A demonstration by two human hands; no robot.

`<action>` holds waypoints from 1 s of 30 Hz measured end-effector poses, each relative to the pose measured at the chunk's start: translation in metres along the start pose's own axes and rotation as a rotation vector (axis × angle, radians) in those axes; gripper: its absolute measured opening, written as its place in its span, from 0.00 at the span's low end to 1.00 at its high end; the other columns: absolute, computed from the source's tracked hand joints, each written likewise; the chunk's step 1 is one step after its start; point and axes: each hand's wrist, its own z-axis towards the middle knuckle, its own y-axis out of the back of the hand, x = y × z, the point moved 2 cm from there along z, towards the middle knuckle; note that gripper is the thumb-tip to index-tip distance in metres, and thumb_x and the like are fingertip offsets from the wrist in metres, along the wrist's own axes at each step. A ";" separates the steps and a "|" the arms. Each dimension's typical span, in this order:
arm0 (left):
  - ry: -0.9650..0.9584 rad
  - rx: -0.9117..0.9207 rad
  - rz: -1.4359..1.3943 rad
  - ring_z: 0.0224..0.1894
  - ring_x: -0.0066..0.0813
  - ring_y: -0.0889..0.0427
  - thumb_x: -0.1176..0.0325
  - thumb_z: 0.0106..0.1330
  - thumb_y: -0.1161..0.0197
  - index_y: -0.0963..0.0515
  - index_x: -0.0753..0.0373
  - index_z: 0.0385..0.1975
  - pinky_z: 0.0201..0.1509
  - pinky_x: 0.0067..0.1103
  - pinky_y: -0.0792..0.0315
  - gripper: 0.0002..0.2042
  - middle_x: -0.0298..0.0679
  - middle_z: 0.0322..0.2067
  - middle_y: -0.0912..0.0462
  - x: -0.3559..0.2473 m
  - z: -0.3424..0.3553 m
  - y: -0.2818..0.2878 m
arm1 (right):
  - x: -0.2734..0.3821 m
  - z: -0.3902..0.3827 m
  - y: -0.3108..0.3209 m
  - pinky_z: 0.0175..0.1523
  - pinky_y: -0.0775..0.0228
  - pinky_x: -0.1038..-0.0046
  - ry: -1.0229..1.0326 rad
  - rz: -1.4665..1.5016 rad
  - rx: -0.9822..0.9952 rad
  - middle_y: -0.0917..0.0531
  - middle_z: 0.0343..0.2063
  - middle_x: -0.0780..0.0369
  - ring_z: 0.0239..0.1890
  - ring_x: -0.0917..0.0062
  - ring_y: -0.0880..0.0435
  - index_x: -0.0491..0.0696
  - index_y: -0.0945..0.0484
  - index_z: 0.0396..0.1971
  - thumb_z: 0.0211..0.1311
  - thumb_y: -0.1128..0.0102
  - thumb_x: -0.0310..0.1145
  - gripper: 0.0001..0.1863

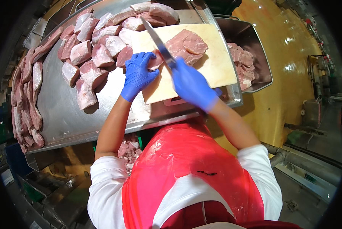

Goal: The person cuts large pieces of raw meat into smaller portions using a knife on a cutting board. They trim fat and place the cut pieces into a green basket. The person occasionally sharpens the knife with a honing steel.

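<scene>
My right hand [193, 84], in a blue glove and slightly blurred, is closed round the handle of a long knife [154, 36]. The blade slants up and to the left, across a piece of raw meat [186, 44] on the cream cutting board [213, 72]. My left hand [137, 72], also gloved in blue, is closed on the left end of that meat, at the board's left edge. Its fingers curl over the meat, just left of the blade. Whether the blade has cut into the meat is hard to tell.
A metal table [56, 118] carries several pale meat chunks [81, 52] left of the board. Long meat strips [26, 103] lie along its left edge. To the right stands a metal bin [263, 65] with meat slices [242, 63]. More meat trimmings [129, 152] show below the table's front edge.
</scene>
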 end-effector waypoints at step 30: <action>0.526 -0.591 -0.472 0.68 0.35 0.34 0.67 0.71 0.40 0.35 0.65 0.68 0.72 0.32 0.41 0.26 0.47 0.67 0.34 -0.060 -0.152 -0.008 | -0.173 0.092 -0.041 0.47 0.29 0.69 -0.033 1.132 -0.159 0.19 0.33 0.59 0.36 0.73 0.22 0.40 0.23 0.42 0.71 0.46 0.38 0.14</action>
